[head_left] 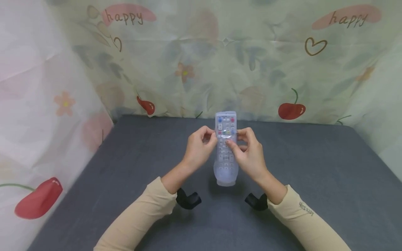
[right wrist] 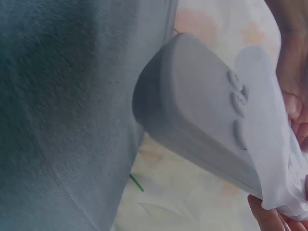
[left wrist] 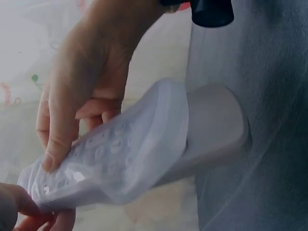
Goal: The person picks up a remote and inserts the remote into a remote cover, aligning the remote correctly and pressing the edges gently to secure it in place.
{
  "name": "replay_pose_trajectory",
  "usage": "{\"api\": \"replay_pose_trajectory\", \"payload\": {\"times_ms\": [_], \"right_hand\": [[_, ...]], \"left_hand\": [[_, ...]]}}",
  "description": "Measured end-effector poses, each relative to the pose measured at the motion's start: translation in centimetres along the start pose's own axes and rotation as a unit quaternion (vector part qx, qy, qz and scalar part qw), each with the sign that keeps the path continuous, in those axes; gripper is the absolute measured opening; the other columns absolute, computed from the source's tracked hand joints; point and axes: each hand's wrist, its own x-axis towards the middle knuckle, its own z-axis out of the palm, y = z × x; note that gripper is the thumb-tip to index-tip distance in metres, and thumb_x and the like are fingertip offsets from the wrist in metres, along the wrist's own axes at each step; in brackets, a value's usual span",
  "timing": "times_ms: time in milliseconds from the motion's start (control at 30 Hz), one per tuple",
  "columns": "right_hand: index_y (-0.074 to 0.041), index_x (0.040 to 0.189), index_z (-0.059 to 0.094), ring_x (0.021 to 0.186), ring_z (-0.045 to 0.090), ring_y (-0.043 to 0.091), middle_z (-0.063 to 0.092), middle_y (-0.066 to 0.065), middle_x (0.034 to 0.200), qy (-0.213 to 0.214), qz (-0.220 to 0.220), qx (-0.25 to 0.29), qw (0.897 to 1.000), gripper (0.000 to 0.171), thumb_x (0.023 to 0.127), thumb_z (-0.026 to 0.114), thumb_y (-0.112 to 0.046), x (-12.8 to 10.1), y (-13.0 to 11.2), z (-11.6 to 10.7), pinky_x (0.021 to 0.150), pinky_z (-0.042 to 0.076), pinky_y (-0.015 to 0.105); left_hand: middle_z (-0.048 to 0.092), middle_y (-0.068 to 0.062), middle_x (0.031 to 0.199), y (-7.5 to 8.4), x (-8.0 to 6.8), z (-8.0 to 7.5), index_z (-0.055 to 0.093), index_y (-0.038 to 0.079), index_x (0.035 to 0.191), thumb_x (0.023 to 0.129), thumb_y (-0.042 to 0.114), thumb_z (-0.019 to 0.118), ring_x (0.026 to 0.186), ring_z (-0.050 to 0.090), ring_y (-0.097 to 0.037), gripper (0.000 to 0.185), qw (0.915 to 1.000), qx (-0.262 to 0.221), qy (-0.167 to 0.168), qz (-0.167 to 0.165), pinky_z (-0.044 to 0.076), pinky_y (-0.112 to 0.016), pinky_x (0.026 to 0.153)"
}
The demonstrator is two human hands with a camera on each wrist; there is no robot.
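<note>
Remote control [head_left: 225, 146]: a slim white handset with rows of small buttons, held above the dark grey table [head_left: 314, 181] with its button face toward the person. A translucent silicone cover [head_left: 224, 174] sheathes it; in the wrist views the cover's soft, rounded open edge [left wrist: 168, 125] sits part-way along the body, leaving the smooth hard plastic end [right wrist: 192, 110] bare. The left hand [head_left: 198, 150] grips the remote control's left edge, fingers curled round it, thumb on the covered button face [left wrist: 57, 149]. The right hand [head_left: 248, 153] pinches the right edge, thumb and fingertips closed on the cover near mid-length. Both grips sit at the middle of the remote control; its upper end projects beyond the fingers, its lower end below the palms. The table surface is matt fabric
</note>
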Motion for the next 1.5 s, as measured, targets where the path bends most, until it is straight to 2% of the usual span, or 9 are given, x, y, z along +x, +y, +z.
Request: {"api": "replay_pose_trajectory", "payload": {"times_ms": [267,400,567,767,967,1100,1167,1367,1500], "right_hand": [[0.003,0.109,0.046,0.081,0.069,0.033,0.064,0.023,0.102,-0.016,0.015,0.008,1.000,0.034,0.085,0.067,-0.008,0.2,-0.4,-0.4,0.065,0.058,0.036],[0.003,0.110,0.047,0.082,0.069,0.033,0.064,0.022,0.101,-0.019,0.015,0.002,1.000,0.034,0.085,0.067,-0.009,0.1,-0.5,-0.4,0.066,0.058,0.036],[0.003,0.110,0.047,0.080,0.069,0.034,0.065,0.023,0.100,-0.021,0.018,-0.003,1.000,0.035,0.085,0.068,-0.010,0.1,-0.3,-0.2,0.065,0.058,0.035],[0.003,0.110,0.048,0.084,0.068,0.033,0.064,0.022,0.099,-0.028,0.019,-0.008,0.999,0.035,0.084,0.068,-0.008,-0.2,0.0,0.0,0.069,0.057,0.037],[0.002,0.118,0.045,0.091,0.066,0.030,0.064,0.020,0.101,-0.060,0.009,-0.017,0.998,0.042,0.084,0.068,-0.009,-0.1,0.2,-0.1,0.075,0.056,0.040],[-0.001,0.124,0.045,0.096,0.064,0.030,0.061,0.018,0.108,-0.096,0.009,-0.010,0.995,0.044,0.086,0.066,-0.012,0.0,0.1,-0.9,0.079,0.056,0.044],[-0.002,0.124,0.048,0.095,0.064,0.029,0.060,0.017,0.109,-0.099,0.004,-0.009,0.995,0.040,0.089,0.063,-0.012,0.3,0.1,-1.3,0.079,0.056,0.040],[0.001,0.117,0.060,0.076,0.062,-0.004,0.067,0.018,0.099,-0.061,-0.009,0.003,0.998,0.027,0.094,0.055,-0.011,1.5,0.0,-2.0,0.069,0.053,0.015],[0.004,0.104,0.067,0.068,0.059,-0.010,0.070,0.021,0.089,-0.053,-0.001,-0.012,0.999,0.021,0.092,0.058,-0.011,2.0,-0.1,-2.1,0.065,0.052,0.014]], "left_hand": [[0.065,-0.018,0.094,0.3,0.0,-0.3,0.059,-0.004,0.097,0.092,0.009,0.053,0.083,0.067,-0.022,0.015,0.9987,-0.043,-0.013,-0.022,0.055,-0.027,0.070],[0.065,-0.020,0.092,0.4,-0.1,-0.3,0.058,-0.003,0.108,0.093,0.008,0.051,0.084,0.069,-0.026,0.020,0.9969,-0.075,-0.009,-0.021,0.057,-0.028,0.071],[0.068,-0.017,0.086,0.4,-0.2,-0.3,0.060,0.002,0.119,0.093,0.020,0.056,0.078,0.068,-0.026,0.032,0.9989,-0.045,-0.009,-0.012,0.053,-0.024,0.064],[0.066,-0.013,0.081,0.0,0.0,-0.1,0.064,0.002,0.109,0.089,0.025,0.064,0.072,0.064,-0.019,0.030,0.9998,0.010,-0.016,-0.002,0.050,-0.023,0.061],[0.061,-0.016,0.081,-0.2,0.1,-0.3,0.061,-0.001,0.099,0.088,0.018,0.064,0.068,0.060,-0.019,0.022,0.9997,-0.015,-0.018,0.005,0.049,-0.022,0.060],[0.060,-0.015,0.084,0.0,0.2,-0.7,0.060,-0.002,0.100,0.089,0.017,0.063,0.067,0.059,-0.016,0.022,0.9988,-0.038,-0.028,-0.012,0.048,-0.021,0.059],[0.059,-0.014,0.084,0.1,0.4,-0.8,0.060,-0.002,0.101,0.089,0.017,0.062,0.068,0.060,-0.017,0.022,0.9982,-0.047,-0.032,-0.020,0.048,-0.021,0.059],[0.060,-0.015,0.086,0.1,0.5,-0.9,0.061,-0.002,0.107,0.090,0.016,0.062,0.069,0.065,-0.019,0.026,0.9965,-0.046,-0.058,-0.037,0.051,-0.024,0.061],[0.059,-0.015,0.086,0.1,0.4,-0.8,0.060,-0.003,0.111,0.090,0.015,0.061,0.059,0.060,-0.010,0.027,0.9955,-0.051,-0.071,-0.036,0.050,-0.022,0.058]]}}
